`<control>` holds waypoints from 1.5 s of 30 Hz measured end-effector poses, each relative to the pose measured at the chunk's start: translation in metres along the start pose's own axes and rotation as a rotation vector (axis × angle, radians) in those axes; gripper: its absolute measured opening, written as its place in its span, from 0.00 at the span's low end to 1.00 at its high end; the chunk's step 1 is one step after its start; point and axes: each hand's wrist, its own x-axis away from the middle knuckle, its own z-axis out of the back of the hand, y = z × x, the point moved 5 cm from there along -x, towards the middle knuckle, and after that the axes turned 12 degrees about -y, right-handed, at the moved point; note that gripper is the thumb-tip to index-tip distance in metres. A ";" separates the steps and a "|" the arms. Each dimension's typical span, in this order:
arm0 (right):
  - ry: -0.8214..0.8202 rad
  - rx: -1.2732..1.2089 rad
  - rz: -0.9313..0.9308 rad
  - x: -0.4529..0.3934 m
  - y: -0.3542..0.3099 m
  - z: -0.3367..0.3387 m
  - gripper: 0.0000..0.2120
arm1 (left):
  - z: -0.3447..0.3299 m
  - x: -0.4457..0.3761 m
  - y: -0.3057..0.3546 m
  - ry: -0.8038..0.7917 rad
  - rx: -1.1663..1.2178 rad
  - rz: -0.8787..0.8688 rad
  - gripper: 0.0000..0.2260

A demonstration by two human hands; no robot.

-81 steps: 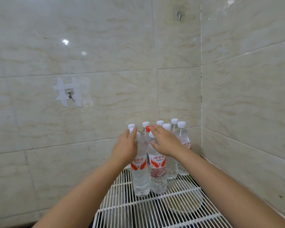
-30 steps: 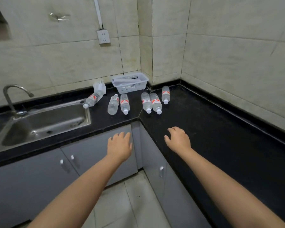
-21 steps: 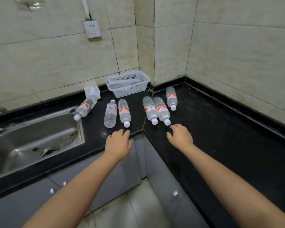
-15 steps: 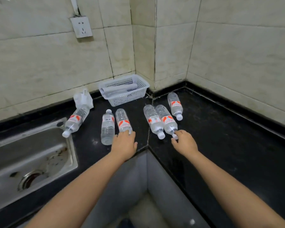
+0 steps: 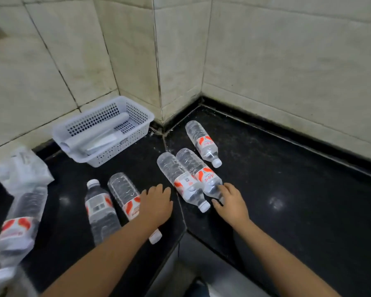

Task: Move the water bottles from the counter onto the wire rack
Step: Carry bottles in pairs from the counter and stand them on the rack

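Note:
Several clear water bottles with red-and-white labels lie on the black counter [image 5: 287, 189]. My left hand [image 5: 156, 204] lies flat over the neck end of one bottle [image 5: 124, 194], fingers stretched across it, and its white cap sticks out below my wrist. My right hand [image 5: 229, 200] grips the neck of the right bottle [image 5: 193, 166] of a touching pair, thumb and fingers on either side, the cap hidden. Its neighbour [image 5: 176, 176] lies just to the left. Another bottle [image 5: 201, 140] lies nearer the corner. The wire rack is out of view.
A white perforated basket [image 5: 137, 133] holding rolled paper stands against the back wall. At the far left a crumpled plastic bag [image 5: 22, 168] lies by another bottle [image 5: 19, 224]. One more bottle [image 5: 99, 209] lies left of my left hand. Tiled walls enclose the corner.
I have turned from the rack with its upright bottles down to the counter. Both hands have reached forward, the left now on one lying bottle, the right around another bottle's neck.

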 end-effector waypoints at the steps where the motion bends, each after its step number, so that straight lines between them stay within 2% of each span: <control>1: 0.024 0.001 0.001 -0.009 -0.005 0.002 0.22 | -0.003 -0.004 -0.002 -0.016 0.004 0.004 0.20; 5: -0.058 0.061 -0.086 -0.054 -0.021 0.004 0.26 | -0.004 -0.018 -0.009 -0.027 -0.011 -0.048 0.23; 8: -0.108 0.053 -0.102 -0.072 -0.020 0.002 0.28 | 0.007 -0.032 -0.009 0.024 -0.001 -0.146 0.24; 12: -0.135 0.124 -0.078 -0.073 -0.017 0.002 0.30 | 0.017 -0.053 0.009 0.065 -0.063 -0.392 0.28; 17: -0.142 0.170 -0.064 -0.064 -0.013 0.004 0.30 | 0.012 -0.069 0.024 0.113 -0.178 -0.483 0.31; 21: -0.162 0.204 -0.074 -0.047 0.002 0.007 0.30 | 0.018 -0.072 0.032 0.145 -0.244 -0.521 0.32; 25: -0.241 0.250 -0.076 -0.020 0.022 0.017 0.35 | 0.029 -0.076 0.038 0.141 -0.290 -0.517 0.34; 30: -0.422 0.412 -0.189 0.016 0.060 0.032 0.38 | 0.031 -0.083 0.050 -0.129 -0.428 -0.507 0.31; 33: -0.495 0.491 -0.340 0.034 0.089 0.046 0.37 | 0.034 -0.089 0.060 -0.112 -0.399 -0.433 0.28; 36: -0.398 0.583 -0.345 0.049 0.120 0.062 0.28 | 0.035 -0.087 0.083 -0.058 -0.237 -0.374 0.25; 39: -0.267 0.734 -0.149 0.068 0.133 0.068 0.25 | 0.029 -0.080 0.121 -0.054 -0.146 -0.326 0.25; 41: -0.199 0.641 -0.134 0.077 0.144 0.071 0.26 | 0.022 -0.078 0.149 -0.036 -0.101 -0.323 0.24; 43: -0.191 0.460 -0.143 0.081 0.151 0.068 0.20 | 0.017 -0.073 0.174 -0.005 -0.075 -0.334 0.24; 45: -0.122 0.194 -0.253 0.081 0.154 0.061 0.17 | 0.013 -0.070 0.193 0.038 -0.084 -0.339 0.25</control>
